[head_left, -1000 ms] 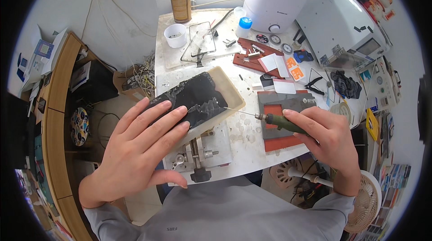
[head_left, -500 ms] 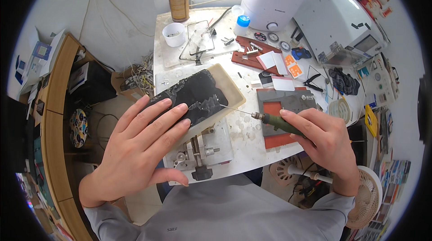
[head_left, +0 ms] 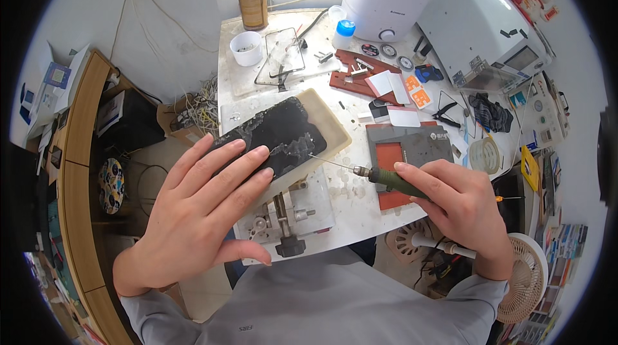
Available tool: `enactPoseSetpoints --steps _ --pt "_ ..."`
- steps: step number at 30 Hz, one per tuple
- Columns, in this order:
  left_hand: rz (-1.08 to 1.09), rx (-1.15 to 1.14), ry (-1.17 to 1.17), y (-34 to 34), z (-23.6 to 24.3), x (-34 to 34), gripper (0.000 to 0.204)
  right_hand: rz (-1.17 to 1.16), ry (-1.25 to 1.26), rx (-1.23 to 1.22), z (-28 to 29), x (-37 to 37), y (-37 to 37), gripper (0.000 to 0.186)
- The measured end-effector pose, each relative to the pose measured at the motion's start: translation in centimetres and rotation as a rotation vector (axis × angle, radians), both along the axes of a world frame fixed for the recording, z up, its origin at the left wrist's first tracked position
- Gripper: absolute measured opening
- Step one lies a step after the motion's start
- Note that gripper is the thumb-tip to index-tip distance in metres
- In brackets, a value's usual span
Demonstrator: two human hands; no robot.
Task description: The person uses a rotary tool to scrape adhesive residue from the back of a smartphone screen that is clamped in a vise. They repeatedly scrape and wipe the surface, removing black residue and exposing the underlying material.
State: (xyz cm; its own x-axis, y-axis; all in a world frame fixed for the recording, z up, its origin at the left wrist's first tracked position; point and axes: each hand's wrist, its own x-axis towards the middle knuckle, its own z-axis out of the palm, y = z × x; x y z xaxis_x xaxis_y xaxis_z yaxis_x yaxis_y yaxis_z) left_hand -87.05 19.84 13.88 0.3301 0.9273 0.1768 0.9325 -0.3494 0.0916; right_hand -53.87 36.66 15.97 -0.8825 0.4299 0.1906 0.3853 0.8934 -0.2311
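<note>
Dark glass panel (head_left: 273, 129) left of frame centre, I note; long axis lower left to upper right. Right grip (head_left: 456, 202), to its lower right, pinches green-handled tool (head_left: 394, 181), tip at panel's right end. Left grip (head_left: 196, 216), nearer, spread across it.

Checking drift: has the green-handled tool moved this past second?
Yes: the green-handled tool has shifted left and slightly down in view, relative to the grey plate.
</note>
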Motion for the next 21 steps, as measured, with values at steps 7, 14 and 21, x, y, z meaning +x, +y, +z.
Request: enactPoseSetpoints --steps 7,14,21 --pt "-0.002 0.011 -0.069 0.1 -0.1 -0.1 0.09 -0.039 0.054 -0.006 -0.2 -0.3 -0.2 0.059" --pt "0.01 0.199 -0.139 1.6 0.7 0.2 0.057 -0.015 0.07 -0.021 0.2 0.0 -0.2 0.059" --pt "-0.172 0.372 -0.331 3.5 0.1 1.0 0.032 0.127 0.125 -0.103 0.6 -1.1 -0.9 0.056"
